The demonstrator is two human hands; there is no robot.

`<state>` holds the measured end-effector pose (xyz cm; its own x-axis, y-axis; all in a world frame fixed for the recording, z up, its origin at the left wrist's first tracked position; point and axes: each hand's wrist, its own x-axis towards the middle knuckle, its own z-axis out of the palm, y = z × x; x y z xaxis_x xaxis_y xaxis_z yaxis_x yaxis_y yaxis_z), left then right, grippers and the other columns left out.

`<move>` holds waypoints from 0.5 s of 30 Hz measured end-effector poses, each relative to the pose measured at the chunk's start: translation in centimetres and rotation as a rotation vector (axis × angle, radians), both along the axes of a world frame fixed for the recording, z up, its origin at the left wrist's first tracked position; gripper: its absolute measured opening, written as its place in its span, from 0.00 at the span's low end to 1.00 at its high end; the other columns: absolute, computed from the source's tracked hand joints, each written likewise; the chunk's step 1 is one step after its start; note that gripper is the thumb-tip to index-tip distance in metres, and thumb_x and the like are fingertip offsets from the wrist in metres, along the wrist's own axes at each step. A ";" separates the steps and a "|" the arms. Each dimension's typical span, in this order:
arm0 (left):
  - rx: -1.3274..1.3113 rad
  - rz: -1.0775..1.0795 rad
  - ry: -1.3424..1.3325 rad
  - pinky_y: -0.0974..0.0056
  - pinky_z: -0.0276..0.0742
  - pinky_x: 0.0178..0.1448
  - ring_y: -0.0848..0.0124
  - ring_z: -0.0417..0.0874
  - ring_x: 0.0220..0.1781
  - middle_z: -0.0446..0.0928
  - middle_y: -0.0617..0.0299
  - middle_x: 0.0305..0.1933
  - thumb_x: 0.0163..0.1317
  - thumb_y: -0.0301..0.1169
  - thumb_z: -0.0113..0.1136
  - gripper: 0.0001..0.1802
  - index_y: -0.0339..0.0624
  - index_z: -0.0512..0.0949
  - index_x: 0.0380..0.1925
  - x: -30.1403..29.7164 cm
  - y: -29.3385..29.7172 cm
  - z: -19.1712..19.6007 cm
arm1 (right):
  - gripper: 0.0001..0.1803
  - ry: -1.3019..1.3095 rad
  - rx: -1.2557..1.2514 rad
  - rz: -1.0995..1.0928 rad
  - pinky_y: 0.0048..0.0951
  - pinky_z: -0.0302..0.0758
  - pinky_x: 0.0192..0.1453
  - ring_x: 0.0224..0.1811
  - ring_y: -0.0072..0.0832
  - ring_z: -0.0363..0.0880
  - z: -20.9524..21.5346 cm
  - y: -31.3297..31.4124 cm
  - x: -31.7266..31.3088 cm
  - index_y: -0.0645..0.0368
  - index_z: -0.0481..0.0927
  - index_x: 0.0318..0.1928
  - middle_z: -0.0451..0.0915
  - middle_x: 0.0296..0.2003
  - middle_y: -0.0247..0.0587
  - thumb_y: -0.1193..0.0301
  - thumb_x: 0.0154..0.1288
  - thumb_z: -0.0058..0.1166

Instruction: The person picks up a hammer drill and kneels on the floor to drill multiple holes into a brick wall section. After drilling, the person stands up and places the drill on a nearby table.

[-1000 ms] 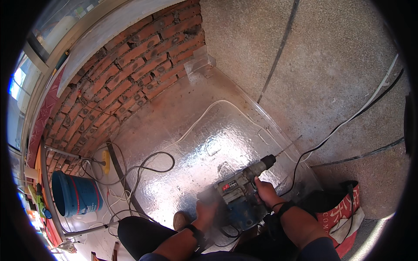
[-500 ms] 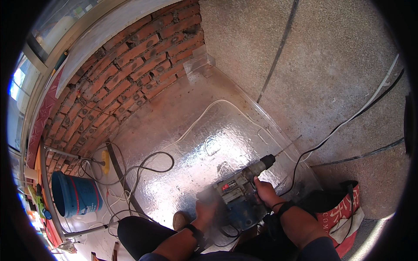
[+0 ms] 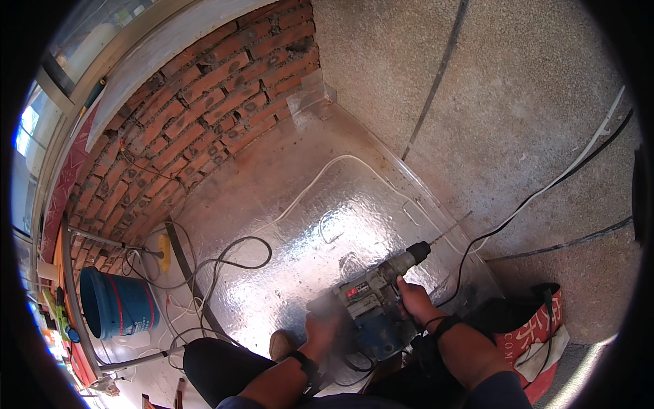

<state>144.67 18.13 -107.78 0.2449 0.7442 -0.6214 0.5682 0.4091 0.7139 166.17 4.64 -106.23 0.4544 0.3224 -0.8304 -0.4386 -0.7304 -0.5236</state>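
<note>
Rotary hammer drill (image 3: 373,300), blue and grey, lies low over the shiny plastic sheet (image 3: 286,204) that covers the floor, close to the sheet's right edge and just ahead of the person's knees. Its long axis runs from lower left to upper right, and the chuck and thin bit (image 3: 449,228) point up and right toward the bare concrete floor (image 3: 518,102). The right hand (image 3: 415,303) is wrapped firmly around the forward part of the body, just behind the chuck, with a dark band on the wrist. The left hand (image 3: 320,330) sits at the drill's rear and is blurred; whether its fingers are closed on the tool I cannot tell. As for containers, a blue bucket (image 3: 116,303) stands well apart at the far left, beside the foot of the brick wall (image 3: 184,116), and its contents cannot be made out from this angle. A red and white bag (image 3: 535,341) lies off the sheet at the lower right with dark fabric showing at its open top. Black cable (image 3: 231,249) loops across the sheet between bucket and drill, and another black cable (image 3: 545,191) runs over the concrete.
</note>
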 end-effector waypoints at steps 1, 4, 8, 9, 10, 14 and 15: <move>-0.012 0.003 -0.005 0.64 0.71 0.19 0.70 0.79 0.17 0.78 0.58 0.17 0.49 0.37 0.68 0.15 0.35 0.79 0.17 0.0 0.1 0.0 | 0.31 0.002 0.000 -0.002 0.30 0.68 0.18 0.15 0.27 0.70 0.2 0.0 0.0 0.60 0.76 0.31 0.73 0.18 0.38 0.42 0.69 0.39; 0.010 -0.022 0.016 0.64 0.71 0.19 0.70 0.79 0.16 0.78 0.58 0.17 0.49 0.37 0.68 0.16 0.35 0.78 0.17 0.2 0.2 1.0 | 0.31 -0.001 -0.020 -0.005 0.30 0.69 0.18 0.15 0.27 0.70 0.3 0.1 -0.2 0.59 0.76 0.32 0.73 0.19 0.38 0.41 0.68 0.40; 0.059 -0.020 -0.053 0.63 0.71 0.18 0.70 0.78 0.15 0.77 0.58 0.15 0.49 0.37 0.69 0.16 0.35 0.78 0.15 0.6 0.0 0.6 | 0.31 0.010 -0.012 -0.020 0.31 0.69 0.18 0.16 0.27 0.70 0.0 -0.2 0.2 0.60 0.76 0.33 0.73 0.19 0.39 0.41 0.68 0.40; 0.054 -0.029 -0.040 0.63 0.72 0.19 0.70 0.79 0.16 0.78 0.57 0.17 0.49 0.37 0.69 0.16 0.35 0.78 0.17 0.8 -0.1 0.5 | 0.32 0.008 -0.009 -0.029 0.31 0.69 0.18 0.16 0.27 0.70 -0.1 -0.3 0.4 0.60 0.76 0.33 0.73 0.19 0.39 0.41 0.68 0.40; 0.029 -0.045 -0.026 0.63 0.72 0.20 0.69 0.80 0.18 0.78 0.56 0.18 0.49 0.36 0.69 0.15 0.34 0.78 0.19 1.1 -0.6 0.7 | 0.32 0.007 -0.026 -0.046 0.31 0.69 0.18 0.15 0.27 0.70 -0.2 -1.1 0.2 0.60 0.76 0.33 0.73 0.19 0.39 0.41 0.68 0.40; 0.271 -0.159 0.182 0.63 0.76 0.27 0.68 0.82 0.27 0.80 0.53 0.28 0.49 0.34 0.69 0.17 0.32 0.77 0.31 0.8 -2.0 -5.0 | 0.33 -0.013 -0.047 0.027 0.31 0.69 0.19 0.16 0.28 0.71 -0.6 -2.1 1.4 0.61 0.77 0.30 0.74 0.18 0.40 0.41 0.69 0.39; -0.155 -0.029 0.030 0.61 0.77 0.32 0.67 0.81 0.34 0.79 0.52 0.36 0.46 0.34 0.71 0.23 0.31 0.73 0.38 1.6 -1.7 -4.3 | 0.33 -0.036 -0.040 0.030 0.31 0.69 0.19 0.15 0.28 0.71 -1.2 -2.2 2.0 0.62 0.77 0.29 0.74 0.18 0.40 0.42 0.69 0.39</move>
<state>146.25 16.44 -112.12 0.2445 0.6321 -0.7353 0.6011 0.4961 0.6265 168.20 2.41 -107.44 0.4748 0.3036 -0.8261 -0.3973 -0.7636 -0.5090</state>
